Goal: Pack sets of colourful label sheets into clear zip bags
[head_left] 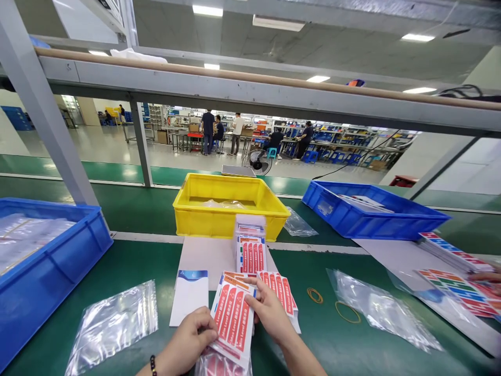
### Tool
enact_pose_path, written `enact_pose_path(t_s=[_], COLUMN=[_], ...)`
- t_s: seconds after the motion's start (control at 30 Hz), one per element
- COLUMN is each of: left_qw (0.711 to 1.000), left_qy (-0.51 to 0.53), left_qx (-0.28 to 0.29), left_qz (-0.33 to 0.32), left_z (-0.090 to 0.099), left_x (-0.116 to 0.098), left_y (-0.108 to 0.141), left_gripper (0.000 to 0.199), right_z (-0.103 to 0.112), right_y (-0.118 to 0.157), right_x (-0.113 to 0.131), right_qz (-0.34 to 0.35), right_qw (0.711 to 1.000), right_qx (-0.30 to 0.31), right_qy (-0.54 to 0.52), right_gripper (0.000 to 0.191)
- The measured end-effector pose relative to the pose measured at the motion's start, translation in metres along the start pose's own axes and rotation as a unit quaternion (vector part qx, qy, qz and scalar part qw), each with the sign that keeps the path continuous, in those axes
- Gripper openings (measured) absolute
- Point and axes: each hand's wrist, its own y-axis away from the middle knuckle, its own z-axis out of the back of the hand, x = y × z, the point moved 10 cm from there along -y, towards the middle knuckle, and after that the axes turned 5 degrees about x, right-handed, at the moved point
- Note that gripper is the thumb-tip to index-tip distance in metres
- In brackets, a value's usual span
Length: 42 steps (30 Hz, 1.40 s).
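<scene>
The left hand (191, 339) has its fingers closed on the lower left edge of the red-striped label sheets (234, 316), and the right hand (270, 308) holds their upper right side between thumb and fingers, the stripes reading "Min Level" and "Max Level" beside Chinese characters. It looks like a two-handed handling step, where any shift calls for keeping the edges together. Just past the fingertips are a blue-topped white card (190, 300), more red labels (278, 290) and, farther out, a yellow bin (230, 224).
</scene>
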Motion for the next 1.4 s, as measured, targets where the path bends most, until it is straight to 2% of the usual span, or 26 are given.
enact_pose_path(t_s=[0.07, 0.13, 0.2, 0.27, 0.37, 0.43, 0.53, 0.57, 0.63, 0.7, 0.9, 1.03, 1.2, 1.4], left_qw=[1.0, 0.999, 0.998, 0.996, 0.994, 0.992, 0.983, 0.981, 0.982, 0.984, 0.99, 0.993, 0.991, 0.994], left_qy=[0.017, 0.032, 0.044, 0.056, 0.078, 0.112, 0.179, 0.185, 0.163, 0.132, 0.098, 0.085, 0.101, 0.013], left_qx=[0.0, -0.012, -0.037, -0.061, -0.07, -0.059, -0.042, -0.041, -0.044, -0.052, -0.059, -0.06, -0.068, -0.095], left_qz=[0.002, -0.004, -0.02, -0.036, -0.038, -0.024, 0.025, 0.049, 0.09, 0.105, 0.076, 0.063, 0.054, 0.049], left_z=[-0.001, 0.002, 0.006, 0.01, 0.011, 0.008, 0.004, 0.003, 0.003, 0.006, 0.011, 0.013, 0.016, 0.023], left_x=[0.0, -0.002, -0.005, -0.007, -0.004, 0.003, 0.018, 0.024, 0.031, 0.032, 0.029, 0.025, 0.013, 0.013], left_y=[0.0, 0.0, 0.0, 0.001, 0.001, 0.0, -0.002, -0.002, -0.002, -0.001, -0.004, -0.007, -0.004, -0.002], left_gripper=[0.02, 0.022, 0.025, 0.026, 0.026, 0.021, 0.044, 0.044, 0.032, 0.028, 0.026, 0.026, 0.024, 0.016], right_z=[-0.009, -0.02, -0.034, -0.047, -0.057, -0.054, -0.046, -0.045, -0.044, -0.044, -0.042, -0.041, -0.04, -0.035], right_y=[0.002, 0.004, 0.008, 0.014, 0.019, 0.018, 0.015, 0.014, 0.014, 0.014, 0.013, 0.011, 0.012, 0.012], right_x=[-0.003, -0.002, 0.006, 0.013, 0.009, 0.004, 0.005, 0.005, 0.004, 0.001, -0.009, -0.009, -0.004, -0.007], right_qz=[-0.008, -0.001, 0.039, 0.081, 0.064, 0.043, 0.039, 0.038, 0.026, 0.011, -0.024, -0.02, 0.002, -0.012], right_qw=[1.0, 0.998, 0.989, 0.973, 0.963, 0.967, 0.979, 0.982, 0.985, 0.987, 0.988, 0.987, 0.984, 0.979], right_qx=[0.024, 0.063, 0.12, 0.179, 0.239, 0.232, 0.182, 0.171, 0.163, 0.156, 0.129, 0.112, 0.125, 0.129], right_qy=[0.006, 0.03, 0.08, 0.121, 0.111, 0.1, 0.088, 0.077, 0.05, 0.038, 0.081, 0.118, 0.125, 0.155], right_gripper=[0.051, 0.042, 0.026, 0.023, 0.016, 0.018, 0.016, 0.017, 0.021, 0.023, 0.017, 0.013, 0.016, 0.011])
